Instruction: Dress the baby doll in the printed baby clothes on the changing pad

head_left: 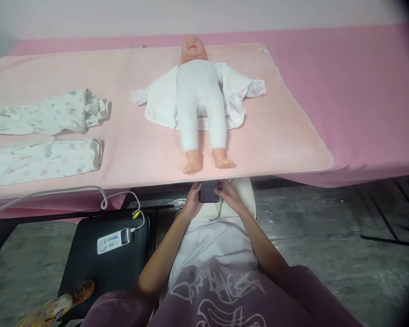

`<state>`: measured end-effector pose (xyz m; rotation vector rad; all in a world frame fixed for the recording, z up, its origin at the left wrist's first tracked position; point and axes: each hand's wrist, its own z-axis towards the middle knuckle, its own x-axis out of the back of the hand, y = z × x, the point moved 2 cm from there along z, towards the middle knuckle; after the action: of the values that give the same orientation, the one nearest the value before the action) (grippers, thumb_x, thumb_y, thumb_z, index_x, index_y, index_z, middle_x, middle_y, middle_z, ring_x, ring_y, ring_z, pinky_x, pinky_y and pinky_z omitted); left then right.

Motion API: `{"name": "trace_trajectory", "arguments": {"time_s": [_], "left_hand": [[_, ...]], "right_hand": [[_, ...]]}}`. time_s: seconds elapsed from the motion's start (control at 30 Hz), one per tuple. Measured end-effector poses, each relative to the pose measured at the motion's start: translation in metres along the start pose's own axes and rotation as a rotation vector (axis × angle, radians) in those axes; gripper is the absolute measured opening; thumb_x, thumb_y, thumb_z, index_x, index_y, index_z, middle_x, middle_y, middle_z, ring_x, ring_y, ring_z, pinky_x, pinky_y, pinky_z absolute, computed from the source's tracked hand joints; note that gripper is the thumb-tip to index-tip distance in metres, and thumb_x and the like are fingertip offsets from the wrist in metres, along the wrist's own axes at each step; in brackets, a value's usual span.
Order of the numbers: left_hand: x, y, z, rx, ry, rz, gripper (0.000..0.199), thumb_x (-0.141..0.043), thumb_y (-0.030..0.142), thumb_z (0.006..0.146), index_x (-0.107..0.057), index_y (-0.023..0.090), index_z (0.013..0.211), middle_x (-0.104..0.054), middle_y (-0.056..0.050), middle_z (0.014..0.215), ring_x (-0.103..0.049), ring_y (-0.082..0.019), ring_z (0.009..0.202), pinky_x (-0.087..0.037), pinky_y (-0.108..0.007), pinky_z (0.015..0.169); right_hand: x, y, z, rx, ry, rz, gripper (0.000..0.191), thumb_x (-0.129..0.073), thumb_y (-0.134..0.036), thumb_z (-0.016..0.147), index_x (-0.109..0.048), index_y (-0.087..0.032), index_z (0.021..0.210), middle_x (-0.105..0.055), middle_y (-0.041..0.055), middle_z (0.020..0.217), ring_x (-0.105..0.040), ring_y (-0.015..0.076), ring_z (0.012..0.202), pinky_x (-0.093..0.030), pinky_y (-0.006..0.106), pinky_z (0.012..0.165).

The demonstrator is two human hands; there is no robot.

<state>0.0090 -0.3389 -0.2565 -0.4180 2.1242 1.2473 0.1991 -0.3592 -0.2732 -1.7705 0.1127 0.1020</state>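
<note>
A dark phone [209,192] is held low, just below the table's front edge. My left hand [192,202] grips its left side, and my right hand [229,196] holds its right side with the thumb over the screen. Beyond them a baby doll [199,86] lies on its back on a pale pink mat [286,136], feet toward me. Its body and legs are white, and a white baby shirt [162,102] is spread open beneath it, sleeves out to both sides. Neither hand touches the doll.
Two folded printed baby garments, one upper [51,116] and one lower [44,161], lie at the mat's left. A white power bank [114,240] with a cable rests on a black stool [88,268], near a bottle [54,309]. Dark metal legs [381,238] stand at the right.
</note>
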Motion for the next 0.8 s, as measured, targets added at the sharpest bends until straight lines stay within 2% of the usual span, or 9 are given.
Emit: {"name": "trace_trajectory", "arguments": {"time_s": [0.17,0.27,0.47,0.8], "left_hand": [[0.004,-0.005,0.003,0.003,0.074,0.019,0.055,-0.095,0.039,0.094,-0.074,0.027,0.144,-0.079,-0.008,0.15,-0.069,-0.032,0.151,-0.055,-0.043,0.126],[0.004,-0.006,0.003,-0.002,0.112,0.031,0.055,-0.097,0.036,0.092,-0.075,0.028,0.142,-0.079,-0.007,0.151,-0.069,-0.031,0.15,-0.055,-0.042,0.126],[-0.002,-0.001,0.0,0.011,0.001,-0.023,0.049,-0.087,0.044,0.098,-0.077,0.026,0.142,-0.079,-0.008,0.15,-0.066,-0.035,0.155,-0.055,-0.048,0.129],[0.003,-0.005,0.0,-0.005,0.021,-0.014,0.054,-0.091,0.038,0.096,-0.074,0.028,0.147,-0.077,-0.007,0.154,-0.069,-0.032,0.151,-0.057,-0.043,0.125]], "right_hand": [[0.002,-0.001,0.001,0.001,-0.031,0.0,0.052,-0.092,-0.057,0.085,-0.069,-0.025,0.118,-0.067,0.0012,0.101,-0.062,0.0219,0.097,-0.052,0.037,0.095],[-0.002,-0.002,-0.001,-0.003,0.014,-0.021,0.052,-0.092,-0.06,0.087,-0.067,-0.025,0.116,-0.067,0.0022,0.102,-0.063,0.0226,0.097,-0.053,0.037,0.094],[-0.015,-0.005,-0.003,0.005,0.098,-0.051,0.053,-0.089,-0.062,0.09,-0.065,-0.025,0.121,-0.073,0.0056,0.109,-0.067,0.0253,0.102,-0.056,0.038,0.092],[-0.007,-0.001,-0.003,0.009,0.074,-0.061,0.042,-0.085,-0.053,0.089,-0.067,-0.025,0.115,-0.069,0.0041,0.105,-0.063,0.0244,0.101,-0.053,0.038,0.095]]}}
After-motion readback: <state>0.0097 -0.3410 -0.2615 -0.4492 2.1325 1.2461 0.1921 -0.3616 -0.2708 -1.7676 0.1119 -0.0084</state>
